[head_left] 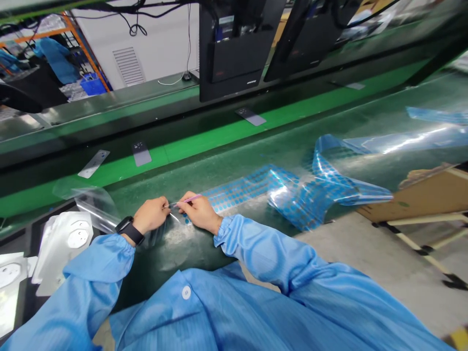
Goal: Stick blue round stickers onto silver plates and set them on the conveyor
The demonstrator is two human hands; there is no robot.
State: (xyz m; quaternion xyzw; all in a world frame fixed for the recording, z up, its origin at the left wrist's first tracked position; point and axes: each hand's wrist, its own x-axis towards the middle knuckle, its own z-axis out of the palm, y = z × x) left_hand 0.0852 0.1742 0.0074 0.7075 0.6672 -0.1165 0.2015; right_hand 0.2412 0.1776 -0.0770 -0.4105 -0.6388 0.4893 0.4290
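Note:
My right hand (199, 212) grips pink tweezers (188, 200) whose thin metal tips reach towards my left hand (150, 215). The left fingers curl close to those tips, and a watch (127, 230) sits on that wrist. Whether those fingers pinch anything is too small to tell. A crumpled clear film sheet with blue dots (303, 195) lies on the dark green bench to the right of my right hand. A clear film piece (93, 207) lies left of my left hand, near white moulded plastic parts (64, 248).
Grey plates (141, 153) lie on a green conveyor belt (234, 134) beyond the bench. Dark monitors (234, 48) hang above it. A cardboard sheet (413, 200) rests at the right, over a grey floor (365, 253). My blue sleeves fill the foreground.

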